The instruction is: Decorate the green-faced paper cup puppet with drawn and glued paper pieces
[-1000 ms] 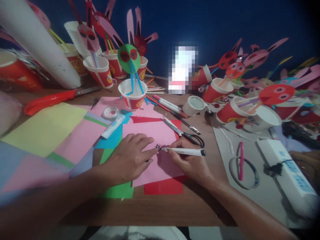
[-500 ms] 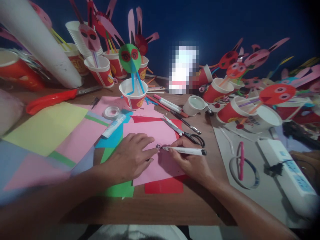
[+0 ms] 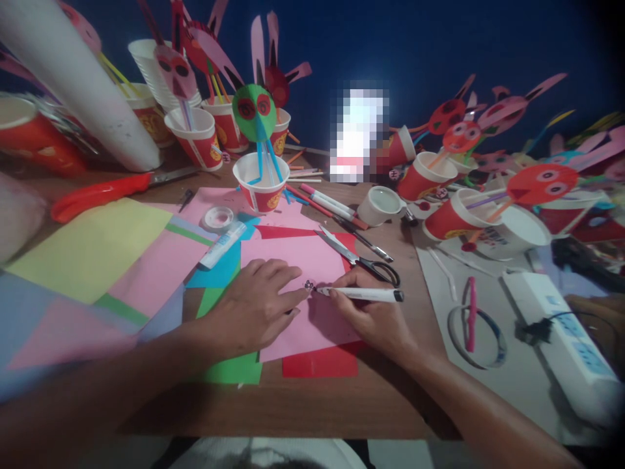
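My left hand (image 3: 263, 303) lies with fingers spread on a pink sheet of paper (image 3: 288, 257), its index fingertip close to a small dark drawing (image 3: 309, 285). My right hand (image 3: 374, 316) is closed round a white marker (image 3: 366, 294) with a black end. The marker's tip meets the paper at the edge of the drawing. Red paper (image 3: 319, 361) and green paper (image 3: 234, 368) show from under the pink sheet. Black-handled scissors (image 3: 378, 268) lie just beyond my right hand, partly over the sheet's corner.
A paper cup (image 3: 263, 192) with a green paper face (image 3: 254, 114) stands behind the sheet. Coloured papers (image 3: 102, 238) and red-handled scissors (image 3: 102, 195) lie left. More decorated cups (image 3: 454, 218), a white mug (image 3: 379, 207) and a power strip (image 3: 561, 332) are on the right.
Hardly anything differs. Both hands keep their places, and the marker tip stays at the small drawing.
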Motion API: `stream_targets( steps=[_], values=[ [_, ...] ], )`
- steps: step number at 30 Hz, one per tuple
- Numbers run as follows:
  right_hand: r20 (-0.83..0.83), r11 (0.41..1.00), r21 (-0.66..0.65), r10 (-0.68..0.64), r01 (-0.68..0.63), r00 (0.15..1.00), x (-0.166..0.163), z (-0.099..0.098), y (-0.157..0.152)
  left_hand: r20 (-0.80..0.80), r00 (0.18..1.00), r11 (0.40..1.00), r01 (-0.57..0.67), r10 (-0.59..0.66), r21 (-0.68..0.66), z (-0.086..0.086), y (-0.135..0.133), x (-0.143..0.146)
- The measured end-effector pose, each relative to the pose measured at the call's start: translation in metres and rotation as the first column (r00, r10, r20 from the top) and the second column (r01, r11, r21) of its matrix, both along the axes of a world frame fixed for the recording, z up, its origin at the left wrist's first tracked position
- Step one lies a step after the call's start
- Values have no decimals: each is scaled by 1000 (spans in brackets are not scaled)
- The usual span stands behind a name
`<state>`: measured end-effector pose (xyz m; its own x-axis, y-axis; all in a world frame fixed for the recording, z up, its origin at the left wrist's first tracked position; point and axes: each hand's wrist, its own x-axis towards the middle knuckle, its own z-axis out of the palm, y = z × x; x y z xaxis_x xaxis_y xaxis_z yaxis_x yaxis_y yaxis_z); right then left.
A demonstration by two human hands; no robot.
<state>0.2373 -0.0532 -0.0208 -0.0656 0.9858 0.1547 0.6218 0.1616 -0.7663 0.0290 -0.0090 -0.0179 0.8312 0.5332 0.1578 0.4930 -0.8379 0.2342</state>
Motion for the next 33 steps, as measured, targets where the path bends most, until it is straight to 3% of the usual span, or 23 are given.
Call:
stream_targets(
  steps=[20,33],
  values=[
    [-144,995,-82,-68,56,987,0,1,0,-1,1000,1000,-3,3,8,1,-1,-1],
    [-38,1000,-26,7,-8,999,0,-1,2,-9,1000,1000,3,-3,5,0,0,0]
  ],
)
